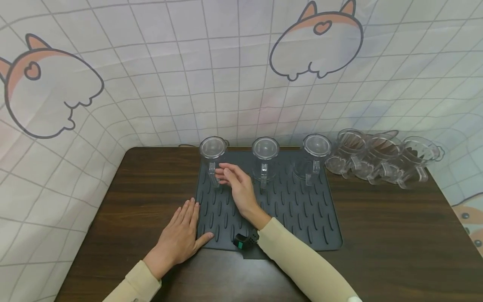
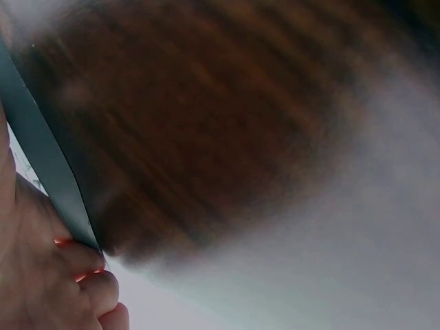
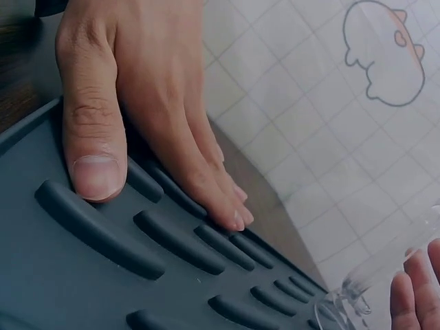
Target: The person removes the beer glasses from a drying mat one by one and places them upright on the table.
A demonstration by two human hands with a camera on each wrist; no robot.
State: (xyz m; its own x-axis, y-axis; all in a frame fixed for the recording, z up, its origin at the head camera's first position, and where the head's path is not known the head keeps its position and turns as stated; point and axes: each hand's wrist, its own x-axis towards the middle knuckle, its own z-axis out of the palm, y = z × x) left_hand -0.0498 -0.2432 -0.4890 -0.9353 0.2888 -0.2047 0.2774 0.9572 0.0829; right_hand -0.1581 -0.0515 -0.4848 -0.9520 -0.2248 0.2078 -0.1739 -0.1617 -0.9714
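My right hand (image 1: 241, 188) hovers over a dark grey ridged drying mat (image 1: 271, 218), its loosely bent fingers beside the handle of the leftmost clear glass mug (image 1: 213, 149). Whether the fingertips touch that handle I cannot tell. In the right wrist view, some of those fingers (image 3: 404, 295) appear at the lower right, close to the glass. My left hand (image 1: 179, 235) lies flat at the mat's left edge, with the thumb on the mat. Two more glass mugs, one in the middle (image 1: 265, 149) and one at the right (image 1: 316, 147), stand along the mat's back edge, handles toward me.
Several more clear glass mugs (image 1: 381, 153) cluster on the dark wooden table (image 1: 385, 226) to the right of the mat. A white grid-patterned cloth (image 1: 226, 75) hangs close behind the table and along its sides. A dark band with a green light (image 1: 240, 243) sits at my right wrist.
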